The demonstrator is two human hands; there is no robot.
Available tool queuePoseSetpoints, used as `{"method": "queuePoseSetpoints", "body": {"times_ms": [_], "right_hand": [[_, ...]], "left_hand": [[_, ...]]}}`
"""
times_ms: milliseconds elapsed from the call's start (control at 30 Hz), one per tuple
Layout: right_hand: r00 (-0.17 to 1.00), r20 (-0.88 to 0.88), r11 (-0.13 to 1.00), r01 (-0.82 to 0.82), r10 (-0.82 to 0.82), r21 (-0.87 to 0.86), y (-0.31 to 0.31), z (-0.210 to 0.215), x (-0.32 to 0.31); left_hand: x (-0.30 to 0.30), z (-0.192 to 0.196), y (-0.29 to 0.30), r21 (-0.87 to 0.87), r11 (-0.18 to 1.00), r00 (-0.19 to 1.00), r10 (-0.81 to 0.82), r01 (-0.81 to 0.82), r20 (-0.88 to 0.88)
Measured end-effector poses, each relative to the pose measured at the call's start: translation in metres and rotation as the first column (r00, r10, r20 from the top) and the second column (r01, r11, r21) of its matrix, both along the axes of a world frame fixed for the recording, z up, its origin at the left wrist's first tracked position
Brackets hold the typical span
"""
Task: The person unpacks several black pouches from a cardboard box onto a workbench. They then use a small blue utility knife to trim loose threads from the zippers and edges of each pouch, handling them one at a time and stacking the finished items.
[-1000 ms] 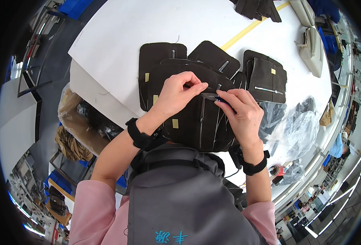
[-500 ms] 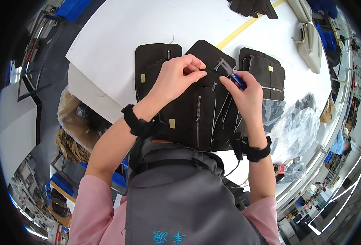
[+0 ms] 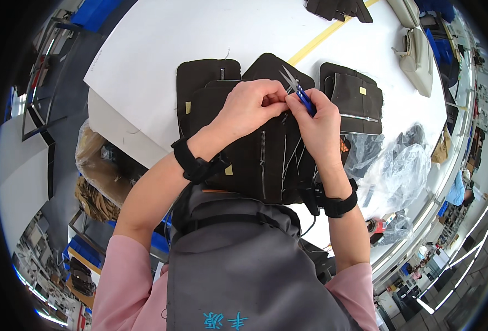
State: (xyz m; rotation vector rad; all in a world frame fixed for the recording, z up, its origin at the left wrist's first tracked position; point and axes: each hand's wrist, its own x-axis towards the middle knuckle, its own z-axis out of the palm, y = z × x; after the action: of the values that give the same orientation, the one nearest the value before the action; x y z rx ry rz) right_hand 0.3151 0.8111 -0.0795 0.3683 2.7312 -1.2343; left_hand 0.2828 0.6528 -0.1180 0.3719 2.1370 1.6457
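My right hand (image 3: 317, 122) is closed round blue-handled thread snips (image 3: 304, 100), whose pointed metal blades stick up past the fingers. Close beside it my left hand (image 3: 253, 103) pinches with thumb and forefinger; what lies in the pinch is too small to make out. Both hands are over a pile of dark brown fabric pieces (image 3: 244, 160) fitted with zippers. One metal zipper (image 3: 263, 160) runs down the nearest piece, and a pale yellow tag (image 3: 229, 170) sits to its left. The fingertips of the two hands nearly meet.
Another dark stack (image 3: 357, 94) with a zipper lies to the right on the white table (image 3: 145, 66). Clear plastic bags (image 3: 398, 165) are at the right edge, near beige padded pieces (image 3: 417, 63). More dark pieces (image 3: 340, 8) lie at the far side. Below the left edge hangs a bag (image 3: 98, 165).
My right hand has moved left and slightly up to meet the left hand, which has shifted a little right. The snips' blades now show apart, pointing up and left.
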Motion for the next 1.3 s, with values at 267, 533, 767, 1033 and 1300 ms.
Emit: {"method": "queuePoseSetpoints", "body": {"times_ms": [267,533,767,1033,1300], "right_hand": [[0.998,-0.061,0.990,-0.025,0.034,0.140,0.021,0.029,0.011],[0.934,-0.229,0.908,-0.174,0.275,0.381,0.028,0.026,0.024],[0.884,-0.268,0.848,-0.221,0.383,0.482,0.025,0.026,0.019],[0.903,-0.273,0.890,-0.203,0.331,0.408,0.025,0.023,0.020],[0.989,-0.112,0.984,-0.077,0.096,0.159,0.030,0.010,0.013]], "left_hand": [[0.001,-0.009,-0.003,0.085,0.996,0.987,0.012,-0.026,0.158],[0.003,-0.010,-0.003,0.123,0.991,0.976,0.022,-0.050,0.217],[0.004,-0.011,-0.003,0.122,0.991,0.979,0.023,-0.048,0.204],[0.005,-0.010,-0.007,0.158,0.983,0.974,0.060,-0.096,0.217],[0.012,0.012,-0.141,-0.259,0.958,0.984,0.150,-0.120,0.100]]}}
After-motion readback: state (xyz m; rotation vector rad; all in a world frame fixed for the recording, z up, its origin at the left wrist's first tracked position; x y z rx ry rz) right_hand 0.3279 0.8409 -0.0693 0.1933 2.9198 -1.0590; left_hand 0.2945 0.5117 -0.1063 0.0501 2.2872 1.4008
